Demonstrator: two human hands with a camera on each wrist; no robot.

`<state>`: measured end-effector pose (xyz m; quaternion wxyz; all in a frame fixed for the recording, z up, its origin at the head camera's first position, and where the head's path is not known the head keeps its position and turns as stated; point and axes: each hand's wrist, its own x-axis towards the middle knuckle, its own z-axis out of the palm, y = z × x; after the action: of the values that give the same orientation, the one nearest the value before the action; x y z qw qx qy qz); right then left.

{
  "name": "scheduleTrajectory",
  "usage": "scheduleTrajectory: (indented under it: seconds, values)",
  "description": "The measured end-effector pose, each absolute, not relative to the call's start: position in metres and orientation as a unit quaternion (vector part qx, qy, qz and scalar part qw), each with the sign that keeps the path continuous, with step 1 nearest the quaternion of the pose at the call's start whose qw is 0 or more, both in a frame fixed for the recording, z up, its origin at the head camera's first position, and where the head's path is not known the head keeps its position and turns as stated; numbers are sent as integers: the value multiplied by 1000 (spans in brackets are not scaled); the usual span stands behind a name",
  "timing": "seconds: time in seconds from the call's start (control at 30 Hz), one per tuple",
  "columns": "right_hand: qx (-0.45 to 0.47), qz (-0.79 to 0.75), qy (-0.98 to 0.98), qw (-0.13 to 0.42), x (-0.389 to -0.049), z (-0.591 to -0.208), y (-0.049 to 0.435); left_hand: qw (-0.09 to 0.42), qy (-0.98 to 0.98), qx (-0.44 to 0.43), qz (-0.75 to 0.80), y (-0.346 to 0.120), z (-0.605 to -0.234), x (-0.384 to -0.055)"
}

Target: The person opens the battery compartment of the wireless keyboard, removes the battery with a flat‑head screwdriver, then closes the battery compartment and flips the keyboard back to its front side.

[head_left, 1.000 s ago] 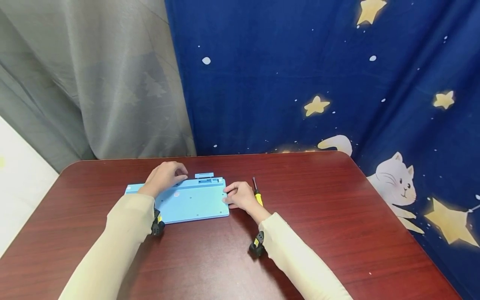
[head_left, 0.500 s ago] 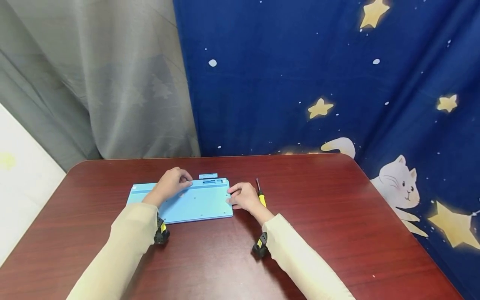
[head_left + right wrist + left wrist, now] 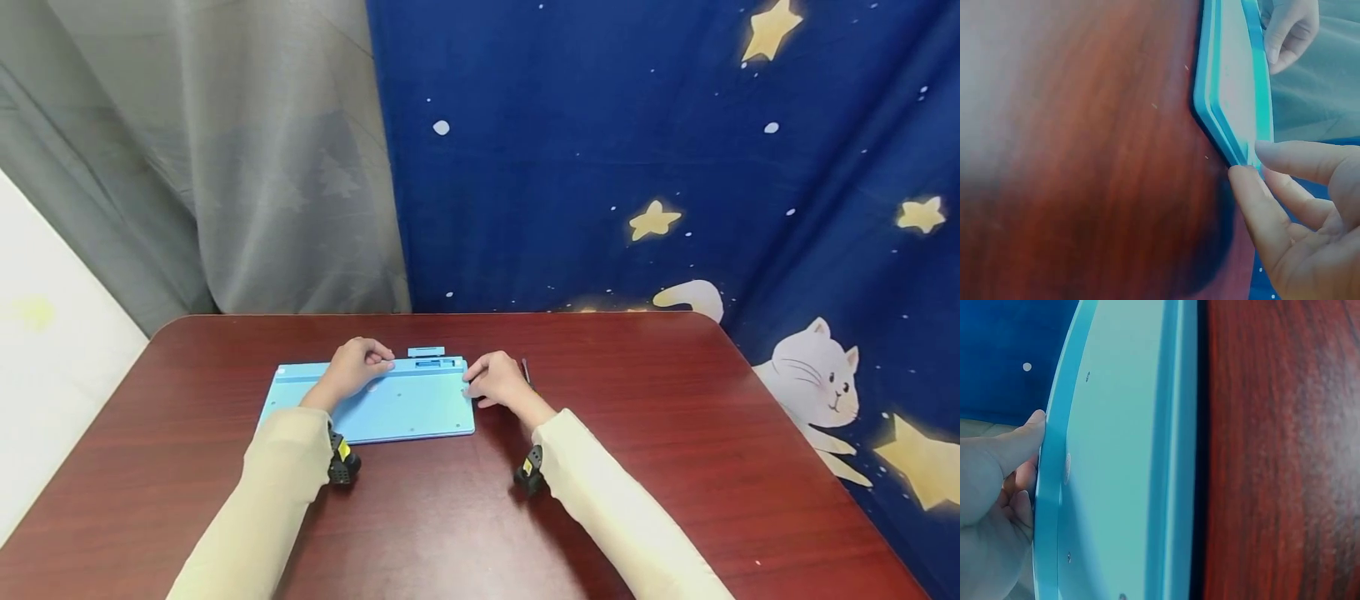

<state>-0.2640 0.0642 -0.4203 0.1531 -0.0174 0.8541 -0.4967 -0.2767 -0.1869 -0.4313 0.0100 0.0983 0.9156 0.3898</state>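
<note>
A light blue keyboard [image 3: 420, 408] lies face down on the table, its small battery compartment [image 3: 431, 363] uncovered at the back right. Just behind it sits the loose battery cover [image 3: 426, 352]. My left hand [image 3: 356, 371] is at the rear edge, thumb and curled fingers around the rim; the left wrist view shows the thumb [image 3: 1025, 440] right at that edge. At the right end my right hand [image 3: 498, 382] pinches the keyboard's side with thumb and fingertips. The dark shaft of a screwdriver [image 3: 526, 371] shows beyond the right hand, which hides its handle.
The dark red wooden table [image 3: 450, 533] extends in front of and to both sides of the keyboard. Behind its far edge hang a grey curtain [image 3: 300, 208] and a blue starry curtain [image 3: 540, 208]. Black wrist cameras [image 3: 342, 462] sit under both cuffs.
The head view has shifted, so everything appears further right. My right hand has slid slightly backward along the keyboard's end and now covers the screwdriver's yellow handle. The left hand keeps its place.
</note>
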Motion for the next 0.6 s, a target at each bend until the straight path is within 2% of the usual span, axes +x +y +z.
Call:
scheduleTrajectory:
  seconds: [0.6]
  values:
    - [-29, -452, 886, 99, -301, -411, 54, 29, 916, 75, 393, -184, -428, -279]
